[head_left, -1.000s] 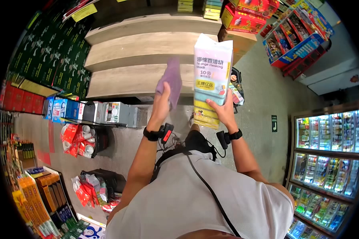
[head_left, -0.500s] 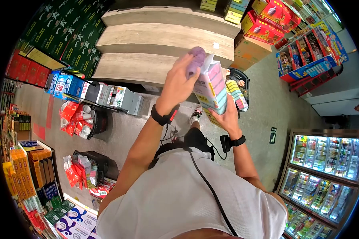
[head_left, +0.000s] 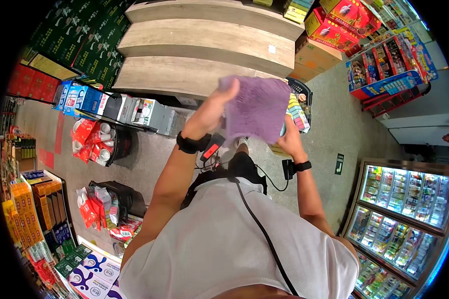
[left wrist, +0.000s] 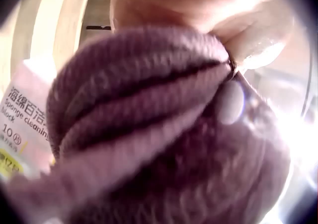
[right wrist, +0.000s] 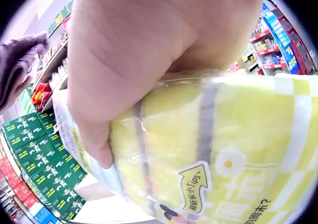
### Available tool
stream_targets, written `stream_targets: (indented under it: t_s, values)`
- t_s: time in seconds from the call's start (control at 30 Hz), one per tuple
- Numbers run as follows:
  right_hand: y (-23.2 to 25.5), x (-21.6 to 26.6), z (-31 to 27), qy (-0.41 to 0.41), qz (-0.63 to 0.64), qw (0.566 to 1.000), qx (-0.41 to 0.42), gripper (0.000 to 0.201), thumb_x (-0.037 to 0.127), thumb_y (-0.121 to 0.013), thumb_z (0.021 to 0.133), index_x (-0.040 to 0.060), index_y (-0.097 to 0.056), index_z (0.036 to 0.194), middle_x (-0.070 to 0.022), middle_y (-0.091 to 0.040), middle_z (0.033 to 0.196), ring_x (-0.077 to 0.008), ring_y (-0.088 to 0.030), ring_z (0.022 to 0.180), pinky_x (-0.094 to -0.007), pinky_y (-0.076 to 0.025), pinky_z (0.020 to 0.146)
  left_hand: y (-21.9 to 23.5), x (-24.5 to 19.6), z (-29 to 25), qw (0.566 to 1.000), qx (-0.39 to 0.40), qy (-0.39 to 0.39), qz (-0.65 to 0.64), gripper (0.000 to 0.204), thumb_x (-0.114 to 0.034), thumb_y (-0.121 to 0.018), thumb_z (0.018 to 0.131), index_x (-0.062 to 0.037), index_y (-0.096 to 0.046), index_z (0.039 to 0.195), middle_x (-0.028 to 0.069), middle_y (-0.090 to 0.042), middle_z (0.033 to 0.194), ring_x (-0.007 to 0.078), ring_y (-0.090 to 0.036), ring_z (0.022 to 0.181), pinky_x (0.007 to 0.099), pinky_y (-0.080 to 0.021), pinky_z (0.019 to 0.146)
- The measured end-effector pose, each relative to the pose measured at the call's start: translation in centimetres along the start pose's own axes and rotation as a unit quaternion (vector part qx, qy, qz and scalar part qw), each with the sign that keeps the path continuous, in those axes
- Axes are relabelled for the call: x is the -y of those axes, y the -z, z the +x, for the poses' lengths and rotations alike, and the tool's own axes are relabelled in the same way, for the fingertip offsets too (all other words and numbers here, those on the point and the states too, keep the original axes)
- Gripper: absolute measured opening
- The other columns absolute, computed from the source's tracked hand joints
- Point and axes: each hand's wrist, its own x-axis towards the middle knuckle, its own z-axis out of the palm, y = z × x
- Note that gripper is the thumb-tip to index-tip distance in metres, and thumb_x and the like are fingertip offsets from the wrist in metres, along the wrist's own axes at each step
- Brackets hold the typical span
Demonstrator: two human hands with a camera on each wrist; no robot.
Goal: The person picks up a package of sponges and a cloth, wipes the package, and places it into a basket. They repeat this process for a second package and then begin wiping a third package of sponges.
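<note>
My left hand pinches a folded purple cloth by its near side, thumb on top. In the left wrist view the cloth's thick folds gather under the fingers. The clear-wrapped pack of sponge cleaning blocks is gripped by my right hand, its thumb pressed on the yellow printed end. From above, the cloth covers most of this pack; its labelled face shows behind the cloth in the left wrist view. Past the right hand, another striped sponge pack rests at a black basket.
Stepped wooden shelves rise in front. Two dark baskets with red-packaged goods, one of them a black basket, stand on the floor at left. Green cartons are stacked at far left, red boxes at right. Glass-door coolers line the right side.
The left hand swung over to the sponge pack and back slightly left, turning the cloth so its broad face now shows. The right hand lowered and tilted the pack beneath it. The head view shifted.
</note>
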Motion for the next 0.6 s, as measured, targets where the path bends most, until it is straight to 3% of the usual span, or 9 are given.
stream_targets:
  t_s: [0.1,0.13,0.2,0.23,0.3,0.37,0.47,0.5,0.6]
  values:
    - [2.6,0.7,-0.3,-0.032,0.01,0.999,0.016,0.08,0.019,-0.083,0.064,-0.0007,-0.046,0.131,-0.0219,-0.057,0.12,-0.036,-0.056,0.112,-0.0404,-0.044,0.096,1.9,-1.5,-1.3,0.992,-0.059,0.011,-0.112,0.05,-0.038,-0.042,0.102,0.002,-0.047,0.132,0.0114,-0.055,0.131,0.0209,-0.052,0.121,0.0368,-0.04,0.104]
    - [2.9,-0.1,-0.4,-0.02,0.026,0.999,0.009,0.082,0.019,-0.085,0.064,-0.0011,-0.045,0.133,-0.0187,-0.058,0.121,-0.0294,-0.057,0.113,-0.0378,-0.043,0.099,3.2,-1.8,-1.7,0.992,-0.058,0.014,-0.113,0.05,-0.038,-0.042,0.102,0.002,-0.047,0.132,0.0114,-0.055,0.131,0.0209,-0.052,0.121,0.0368,-0.04,0.104]
    - [3.9,-0.3,-0.9,-0.048,0.083,0.995,0.027,0.082,0.018,-0.085,0.064,-0.0009,-0.045,0.133,-0.0167,-0.058,0.122,-0.0266,-0.056,0.113,-0.037,-0.042,0.1,5.5,-2.3,-1.9,0.986,-0.012,-0.069,-0.154,0.047,-0.035,-0.041,0.103,0.0027,-0.047,0.132,0.0127,-0.054,0.132,0.0227,-0.053,0.121,0.0378,-0.042,0.104]
    - [4.4,0.2,-1.0,-0.072,0.141,0.986,0.044,0.083,0.017,-0.086,0.064,-0.0007,-0.045,0.134,-0.0147,-0.058,0.122,-0.0239,-0.055,0.114,-0.0361,-0.041,0.101,6.0,-2.4,-1.8,0.985,-0.013,-0.068,-0.155,0.047,-0.035,-0.041,0.103,0.0027,-0.047,0.132,0.0127,-0.054,0.132,0.0227,-0.053,0.121,0.0378,-0.042,0.104]
    - [4.9,1.5,-1.0,-0.076,0.172,0.981,0.049,0.082,0.015,-0.086,0.063,0.0,-0.046,0.133,-0.0115,-0.058,0.122,-0.0207,-0.055,0.112,-0.0353,-0.041,0.101,6.5,-2.6,-1.8,0.986,-0.121,-0.097,-0.054,0.048,-0.035,-0.04,0.103,0.0031,-0.045,0.133,0.0141,-0.054,0.131,0.0229,-0.055,0.118,0.0373,-0.044,0.101]
    - [5.5,3.5,-0.7,-0.064,0.195,0.974,0.097,0.081,0.013,-0.086,0.063,-0.0002,-0.047,0.132,-0.0108,-0.059,0.121,-0.0199,-0.055,0.112,-0.0344,-0.041,0.1,8.0,-1.3,-0.8,0.983,-0.142,-0.104,-0.046,0.049,-0.035,-0.04,0.103,0.0021,-0.042,0.134,0.0145,-0.054,0.13,0.0225,-0.054,0.118,0.0361,-0.045,0.101]
    - [5.4,5.6,-0.1,-0.076,0.245,0.952,0.167,0.08,0.012,-0.087,0.06,-0.0008,-0.049,0.129,-0.0088,-0.06,0.116,-0.0176,-0.055,0.109,-0.0316,-0.041,0.099,8.9,0.7,0.0,0.993,-0.11,-0.025,-0.033,0.053,-0.04,-0.043,0.102,0.0,-0.039,0.136,0.0125,-0.052,0.13,0.0204,-0.053,0.117,0.0349,-0.046,0.098]
    - [5.1,5.9,0.1,-0.081,0.287,0.932,0.205,0.08,0.011,-0.088,0.059,-0.0009,-0.05,0.128,-0.0081,-0.06,0.115,-0.0168,-0.056,0.108,-0.0307,-0.041,0.098,8.4,1.4,0.4,0.995,-0.082,-0.052,-0.012,0.054,-0.043,-0.043,0.101,-0.0005,-0.042,0.135,0.0122,-0.054,0.128,0.0181,-0.055,0.116,0.0347,-0.049,0.094]
    - [4.2,6.3,1.0,-0.059,0.258,0.931,0.25,0.077,0.011,-0.087,0.058,-0.0007,-0.052,0.126,-0.0064,-0.06,0.115,-0.0153,-0.055,0.106,-0.0296,-0.041,0.097,7.4,2.0,0.0,0.996,0.02,0.035,-0.075,0.055,-0.045,-0.039,0.102,0.0014,-0.051,0.129,0.0106,-0.063,0.118,0.0152,-0.064,0.103,0.0305,-0.052,0.089]
